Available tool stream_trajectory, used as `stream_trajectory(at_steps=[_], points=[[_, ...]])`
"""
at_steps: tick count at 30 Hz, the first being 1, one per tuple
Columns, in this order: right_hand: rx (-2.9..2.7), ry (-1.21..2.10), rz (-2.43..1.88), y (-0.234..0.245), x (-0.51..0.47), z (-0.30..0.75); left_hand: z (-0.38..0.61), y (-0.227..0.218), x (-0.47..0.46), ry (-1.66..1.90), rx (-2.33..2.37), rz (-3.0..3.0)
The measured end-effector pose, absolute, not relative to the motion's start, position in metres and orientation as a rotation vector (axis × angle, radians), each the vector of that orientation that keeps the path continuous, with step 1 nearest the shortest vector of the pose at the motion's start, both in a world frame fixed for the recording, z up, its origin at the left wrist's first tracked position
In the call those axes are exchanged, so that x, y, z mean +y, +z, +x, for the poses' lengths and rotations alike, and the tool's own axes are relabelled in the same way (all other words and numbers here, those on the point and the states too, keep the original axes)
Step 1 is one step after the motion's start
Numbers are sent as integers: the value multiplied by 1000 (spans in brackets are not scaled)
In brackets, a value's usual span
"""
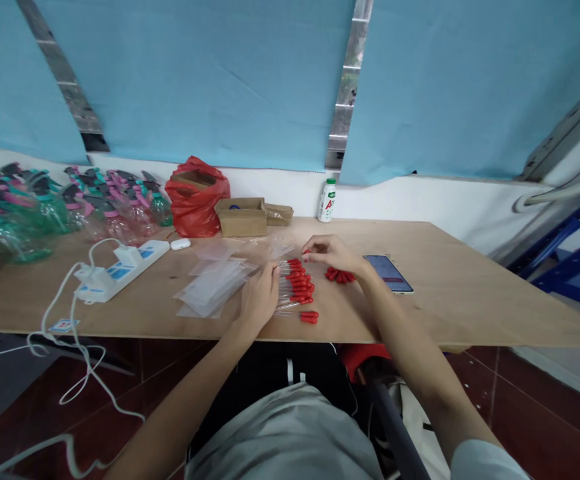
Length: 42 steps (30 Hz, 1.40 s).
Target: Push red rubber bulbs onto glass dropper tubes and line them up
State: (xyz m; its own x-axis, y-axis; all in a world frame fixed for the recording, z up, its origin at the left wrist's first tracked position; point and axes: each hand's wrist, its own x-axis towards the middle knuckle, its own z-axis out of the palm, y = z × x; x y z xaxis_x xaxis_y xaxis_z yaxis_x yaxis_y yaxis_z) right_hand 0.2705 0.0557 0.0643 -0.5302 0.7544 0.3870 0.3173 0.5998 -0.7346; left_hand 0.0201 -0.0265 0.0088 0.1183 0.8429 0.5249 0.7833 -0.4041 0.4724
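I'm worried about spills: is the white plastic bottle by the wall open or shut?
Shut: the bottle stands upright with its green plastic cap on.

A row of slim droppers (300, 285) lies flat on the bare wood, running from near edge to far side, each with a thin, clear tube pointing left and a glossy red bulb at its right end, the bulbs packed closely but somewhat unevenly, and a pair (309, 317) set slightly apart at the near end. One red bulb (307, 252) is held just beyond the row's far end, mostly covered, while a tight, curved cluster of darker red bulbs (339, 275) rests to the row's right, apart from it.
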Motion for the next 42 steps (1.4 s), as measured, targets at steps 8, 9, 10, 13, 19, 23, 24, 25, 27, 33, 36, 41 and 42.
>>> stream_trajectory(at_steps=[8,9,10,13,19,23,24,25,27,33,36,41,42], points=[[-1905,1079,-699,60,38,238,19,6,-23,1198,1636,2282],[-1895,1095,-692,57,38,235,19,6,-23,1201,1633,2279],[-1885,1110,-686,55,38,232,19,6,-23,1203,1624,2278],[-1867,1144,-666,47,40,226,19,7,-24,1222,1598,2275],[-1941,1064,-694,42,43,226,18,8,-25,1272,1545,2262],[-1951,1011,-718,44,41,228,17,10,-25,1270,1506,2280],[-1948,1005,-723,45,40,229,17,10,-25,1268,1495,2287],[-1947,1001,-729,46,39,229,17,10,-25,1267,1484,2294],[-1952,998,-743,46,38,229,16,10,-25,1263,1459,2306],[-1949,1058,-767,44,39,231,14,11,-26,1245,1448,2334],[-1957,1042,-776,42,41,232,15,12,-27,1213,1466,2354],[-1979,995,-792,41,42,234,16,14,-28,1194,1460,2352],[-1980,995,-790,41,42,234,16,14,-28,1197,1449,2351]])
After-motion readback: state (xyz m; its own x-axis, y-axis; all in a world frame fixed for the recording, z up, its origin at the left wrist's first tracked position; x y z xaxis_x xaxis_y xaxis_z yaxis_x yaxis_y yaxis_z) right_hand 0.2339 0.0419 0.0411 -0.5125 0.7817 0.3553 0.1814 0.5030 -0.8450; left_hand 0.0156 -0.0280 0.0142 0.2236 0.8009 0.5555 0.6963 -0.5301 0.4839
